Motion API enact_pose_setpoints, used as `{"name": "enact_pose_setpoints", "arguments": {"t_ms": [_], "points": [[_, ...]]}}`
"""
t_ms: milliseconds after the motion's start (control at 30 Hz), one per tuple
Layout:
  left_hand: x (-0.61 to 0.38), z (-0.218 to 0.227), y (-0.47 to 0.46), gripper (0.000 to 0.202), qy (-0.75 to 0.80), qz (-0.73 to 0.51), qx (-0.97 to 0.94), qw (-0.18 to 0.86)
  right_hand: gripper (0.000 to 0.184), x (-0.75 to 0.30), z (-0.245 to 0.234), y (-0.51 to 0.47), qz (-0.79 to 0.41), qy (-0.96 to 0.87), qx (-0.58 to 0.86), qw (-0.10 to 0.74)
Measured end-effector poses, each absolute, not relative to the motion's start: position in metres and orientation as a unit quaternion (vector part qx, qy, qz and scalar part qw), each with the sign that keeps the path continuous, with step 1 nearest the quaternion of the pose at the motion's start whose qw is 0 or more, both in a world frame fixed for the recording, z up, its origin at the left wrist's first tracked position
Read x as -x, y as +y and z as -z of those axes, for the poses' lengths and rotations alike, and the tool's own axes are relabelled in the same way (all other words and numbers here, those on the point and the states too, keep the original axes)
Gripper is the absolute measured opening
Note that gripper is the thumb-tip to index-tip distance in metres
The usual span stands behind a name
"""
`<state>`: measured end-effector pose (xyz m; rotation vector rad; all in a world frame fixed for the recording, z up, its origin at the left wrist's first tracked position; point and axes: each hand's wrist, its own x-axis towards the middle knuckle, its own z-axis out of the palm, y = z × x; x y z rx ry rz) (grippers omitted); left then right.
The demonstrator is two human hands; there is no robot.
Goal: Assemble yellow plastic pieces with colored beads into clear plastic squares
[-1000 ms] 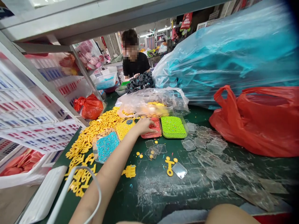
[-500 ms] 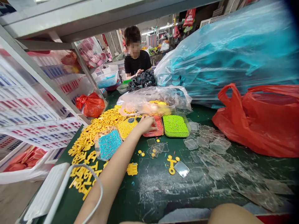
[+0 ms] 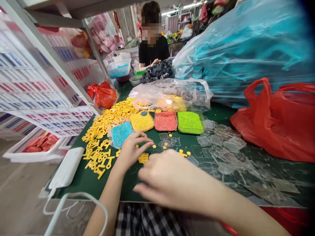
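Head camera looks forward and down, close over the green table (image 3: 82,182).

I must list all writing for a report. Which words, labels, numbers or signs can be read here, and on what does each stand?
No text can be read in this picture.
White packs on the left shelf: red and blue printed marks, too blurred to read.
Round badge on the yellow bead tray: too small to read.
Yellow plastic pieces: shapes only, no writing visible.
Red bag: no print visible.
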<state>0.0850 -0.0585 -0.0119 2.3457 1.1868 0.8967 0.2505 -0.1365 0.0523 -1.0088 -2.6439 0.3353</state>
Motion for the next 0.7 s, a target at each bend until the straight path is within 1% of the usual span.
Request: {"name": "enact_pose_setpoints", "arguments": {"t_ms": [33,67,133,233,367,567,700], "points": [[-0.075,0.021,-0.066,0.022,0.436,-0.31,-0.824,0.189,0.025,-0.257,-0.05,-0.126,-0.123,-0.916,0.371,0.088],[-0.066,0.029,-0.072,0.022,0.449,-0.299,-0.818,0.198,0.022,-0.262,-0.045,-0.116,-0.135,-0.912,0.383,0.061],[-0.053,0.045,-0.081,0.022,0.465,-0.279,-0.813,0.212,0.016,-0.266,-0.028,-0.098,-0.156,-0.901,0.404,0.039],[-0.044,0.059,-0.088,0.022,0.471,-0.266,-0.812,0.218,0.011,-0.263,-0.002,-0.083,-0.158,-0.898,0.409,0.041],[-0.045,0.065,-0.086,0.021,0.462,-0.248,-0.823,0.217,0.015,-0.257,0.019,-0.083,-0.136,-0.912,0.384,0.052],[-0.045,0.066,-0.084,0.019,0.451,-0.232,-0.834,0.216,0.019,-0.252,0.028,-0.084,-0.121,-0.906,0.406,0.029],[-0.045,0.066,-0.085,0.016,0.454,-0.229,-0.832,0.221,0.019,-0.252,0.031,-0.081,-0.122,-0.903,0.411,0.036]]}}
